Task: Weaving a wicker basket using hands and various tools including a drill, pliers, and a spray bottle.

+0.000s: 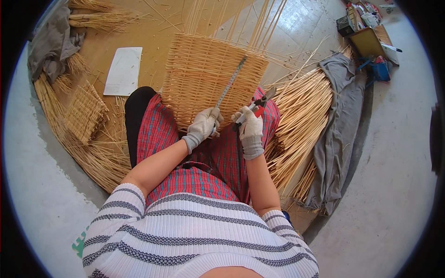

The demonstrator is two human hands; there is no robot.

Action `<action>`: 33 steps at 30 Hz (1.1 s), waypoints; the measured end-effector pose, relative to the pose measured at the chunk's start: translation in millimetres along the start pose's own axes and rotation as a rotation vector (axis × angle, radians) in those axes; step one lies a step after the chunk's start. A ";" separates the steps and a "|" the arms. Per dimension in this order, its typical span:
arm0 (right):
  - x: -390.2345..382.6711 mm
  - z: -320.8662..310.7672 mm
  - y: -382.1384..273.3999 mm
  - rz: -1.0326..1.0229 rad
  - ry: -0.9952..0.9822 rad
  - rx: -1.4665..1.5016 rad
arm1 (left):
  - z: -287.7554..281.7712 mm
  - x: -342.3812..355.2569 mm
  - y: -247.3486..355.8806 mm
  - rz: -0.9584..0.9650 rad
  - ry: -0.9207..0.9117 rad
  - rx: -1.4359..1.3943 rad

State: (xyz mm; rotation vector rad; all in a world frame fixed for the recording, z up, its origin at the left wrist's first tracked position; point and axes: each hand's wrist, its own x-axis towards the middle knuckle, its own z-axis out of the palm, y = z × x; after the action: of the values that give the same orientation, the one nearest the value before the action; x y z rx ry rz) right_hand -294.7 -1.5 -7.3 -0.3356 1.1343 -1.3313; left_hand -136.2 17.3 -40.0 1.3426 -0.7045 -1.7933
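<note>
A woven wicker panel (194,69) leans on my lap, long loose rods rising from its top. A metal tape measure (231,81) lies extended diagonally across its face, from the bottom edge up toward the upper right. My left gloved hand (204,125) is closed on the tape measure's body at the panel's lower edge. My right gloved hand (249,124) grips pruning shears (268,97) with red and light handles and a dark blade end pointing up to the right, beside the panel's lower right part.
Reed bundles (296,129) lie to my right beside grey cloth (340,139). Another woven piece (85,113), more reeds and a white sheet (121,69) lie to my left. A pile of boxes and tools (366,32) sits at the back right.
</note>
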 end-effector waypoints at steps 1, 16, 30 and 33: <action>1.4 1.0 0.6 0.001 0.003 -0.025 | -0.7 0.7 -0.9 0.020 0.013 0.029; 10.5 2.7 19.0 -0.069 0.083 -0.326 | 6.3 8.0 8.4 -0.111 -0.083 -0.176; 127.3 25.2 1.2 -0.079 0.148 -0.931 | 1.3 -3.3 -59.1 -0.097 -0.022 -0.161; 130.3 32.2 -2.3 -0.081 0.159 -0.862 | 2.2 4.6 -48.2 -0.168 -0.038 -0.191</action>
State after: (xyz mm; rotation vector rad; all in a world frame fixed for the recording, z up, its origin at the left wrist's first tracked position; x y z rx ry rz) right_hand -292.0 -128.9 -49.5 -0.9146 1.8152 -0.8789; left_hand -151.1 39.9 -80.2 1.2735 -0.4372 -1.9694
